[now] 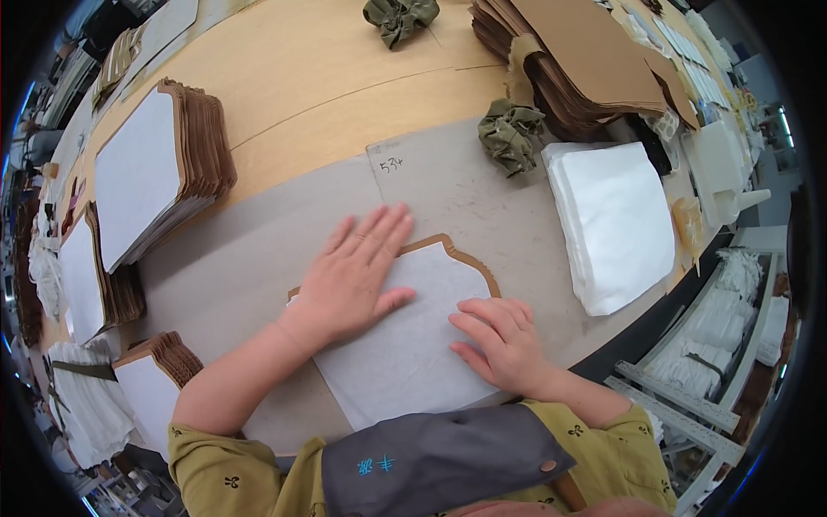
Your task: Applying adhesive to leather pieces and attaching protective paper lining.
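In front of me a white sheet (405, 362) lies on a slightly larger brown piece with a curved, shaped edge (472, 260). My left hand (357, 276) rests flat across the sheet's upper left part, its fingers stretched out past the brown edge. Over the sheet's right side is my right hand (504, 340), palm down, with the fingers apart and slightly bent. Neither hand holds anything. The sheet's near edge runs toward my grey apron (448, 457), which hides part of it.
At left stand several stacks of white-topped brown pieces (138, 181). A pile of white sheets (612, 224) lies at right, beside a crumpled green cloth (510, 138). Behind it is a tall stack of brown sheets (586, 60). Another green cloth (401, 19) lies at the back.
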Demonstrator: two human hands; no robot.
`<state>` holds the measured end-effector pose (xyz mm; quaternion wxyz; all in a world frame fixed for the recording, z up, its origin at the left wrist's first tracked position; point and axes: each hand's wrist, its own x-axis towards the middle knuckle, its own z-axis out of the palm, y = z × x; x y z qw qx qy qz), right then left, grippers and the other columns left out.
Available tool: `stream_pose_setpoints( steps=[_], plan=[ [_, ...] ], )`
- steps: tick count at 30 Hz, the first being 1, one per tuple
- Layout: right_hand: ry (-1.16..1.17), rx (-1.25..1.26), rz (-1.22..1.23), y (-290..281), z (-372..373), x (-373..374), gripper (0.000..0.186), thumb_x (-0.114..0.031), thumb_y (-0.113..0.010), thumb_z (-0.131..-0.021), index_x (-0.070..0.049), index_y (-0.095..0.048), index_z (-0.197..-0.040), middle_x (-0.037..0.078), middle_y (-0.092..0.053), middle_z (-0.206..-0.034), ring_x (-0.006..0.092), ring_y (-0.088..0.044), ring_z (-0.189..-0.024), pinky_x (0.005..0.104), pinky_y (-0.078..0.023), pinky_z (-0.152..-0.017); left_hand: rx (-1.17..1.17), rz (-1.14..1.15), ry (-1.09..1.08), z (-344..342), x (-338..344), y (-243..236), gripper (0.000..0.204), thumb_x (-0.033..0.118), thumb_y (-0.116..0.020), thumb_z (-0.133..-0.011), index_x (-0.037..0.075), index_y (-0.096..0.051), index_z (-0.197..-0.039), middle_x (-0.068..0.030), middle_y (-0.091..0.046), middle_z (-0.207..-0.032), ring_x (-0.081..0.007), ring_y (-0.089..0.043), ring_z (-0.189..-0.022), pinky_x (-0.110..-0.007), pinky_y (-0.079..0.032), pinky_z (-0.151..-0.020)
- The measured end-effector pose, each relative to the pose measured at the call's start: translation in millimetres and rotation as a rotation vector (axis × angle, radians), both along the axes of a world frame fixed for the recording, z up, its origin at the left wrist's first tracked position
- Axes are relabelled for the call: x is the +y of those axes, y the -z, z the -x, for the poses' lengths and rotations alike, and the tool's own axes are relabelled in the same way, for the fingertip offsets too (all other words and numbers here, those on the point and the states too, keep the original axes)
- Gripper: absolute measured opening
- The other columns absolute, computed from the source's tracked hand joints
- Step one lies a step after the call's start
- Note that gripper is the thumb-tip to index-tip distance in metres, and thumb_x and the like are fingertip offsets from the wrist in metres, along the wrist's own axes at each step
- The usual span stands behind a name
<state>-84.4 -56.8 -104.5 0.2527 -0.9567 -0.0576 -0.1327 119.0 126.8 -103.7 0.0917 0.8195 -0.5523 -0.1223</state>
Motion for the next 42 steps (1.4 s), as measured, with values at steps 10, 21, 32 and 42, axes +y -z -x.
stream_pose_setpoints(
  steps=[10, 21, 32, 42],
  plan=[
    [-0.041, -0.064, -0.085, 5, 2, -6, 0.030, -0.015, -0.076, -0.081, -0.010, -0.067, -0.109, 0.003, -0.064, -0.116, 0.0217, -0.059, -0.106, 0.0372, -0.041, -0.092, 0.127, 0.094, 0.257, 38, -15, 2, 0.083, 0.060, -0.048, -0.096, 0.006, -0.030, -0.157, -0.0100, -0.028, -0.164, -0.0253, -0.027, -0.152, -0.046, -0.020, -0.123],
    [0.014, 0.077, 0.065, -5, -3, -2, 0.042, -0.024, -0.075, -0.085, -0.009, -0.063, -0.123, 0.005, -0.060, -0.134, 0.0209, -0.056, -0.122, 0.0403, -0.039, -0.106, 0.088, -0.004, -0.376, 63, 29, 0, 0.091, 0.049, -0.062, -0.092, 0.000, -0.022, -0.157, -0.0178, -0.022, -0.165, -0.0342, -0.020, -0.153, -0.049, -0.017, -0.123],
    [0.150, 0.356, 0.181, 0, -3, -2, 0.081, -0.050, -0.058, -0.095, -0.005, -0.031, -0.156, 0.010, -0.028, -0.164, 0.0259, -0.027, -0.151, 0.0527, -0.017, -0.121, -0.055, -0.211, -0.815, 110, 90, -9, 0.088, 0.048, -0.055, -0.096, -0.001, -0.017, -0.158, -0.0207, -0.018, -0.166, -0.0351, -0.015, -0.154, -0.053, -0.011, -0.123],
    [0.155, 0.317, 0.326, 4, 2, -2, 0.076, -0.054, -0.055, -0.095, -0.018, -0.033, -0.158, 0.002, -0.031, -0.164, 0.0245, -0.027, -0.152, 0.0520, -0.015, -0.121, 0.035, 0.017, -0.347, 147, 68, 0, 0.092, 0.053, -0.058, -0.095, -0.002, -0.018, -0.158, -0.0196, -0.019, -0.166, -0.0336, -0.019, -0.153, -0.052, -0.015, -0.123]
  ],
)
